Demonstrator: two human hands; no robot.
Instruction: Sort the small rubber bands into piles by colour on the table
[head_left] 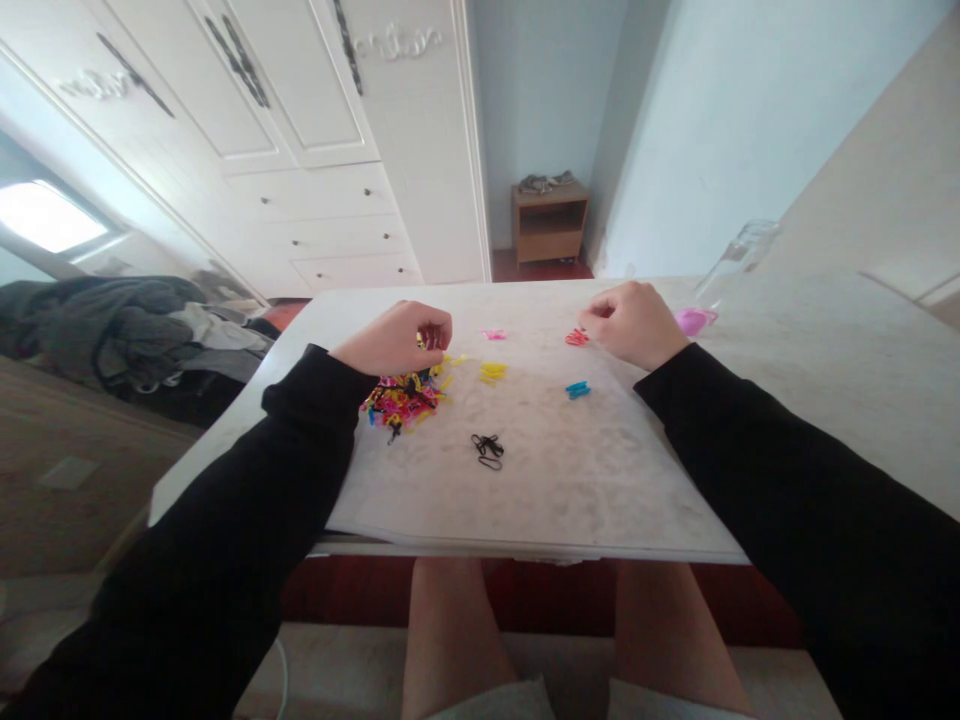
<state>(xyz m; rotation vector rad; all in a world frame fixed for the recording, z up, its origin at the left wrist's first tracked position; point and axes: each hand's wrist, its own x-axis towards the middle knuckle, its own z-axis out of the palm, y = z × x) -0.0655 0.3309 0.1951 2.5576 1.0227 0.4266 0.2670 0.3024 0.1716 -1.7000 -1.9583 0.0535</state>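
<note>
My left hand [401, 337] is over the far edge of a mixed heap of small coloured rubber bands [403, 402], its fingers curled closed; anything in them is hidden. My right hand [634, 322], also closed with fingertips pinched, is beside a small group of red rubber bands [577, 338]. I cannot make out what that pinch holds. Between the hands lie a pink group [493, 335] and a yellow group [493, 373]. Blue bands [577, 390] lie nearer to me on the right. Loose black bands [488, 450] are closest to the front edge.
The bands lie on a white table [570, 500]. A clear bottle [739, 262] and a bright pink object [694, 320] are beyond my right wrist. Dark clothes [127, 340] are heaped left of the table. A white wardrobe [315, 200] and a small wooden cabinet [551, 222] stand behind.
</note>
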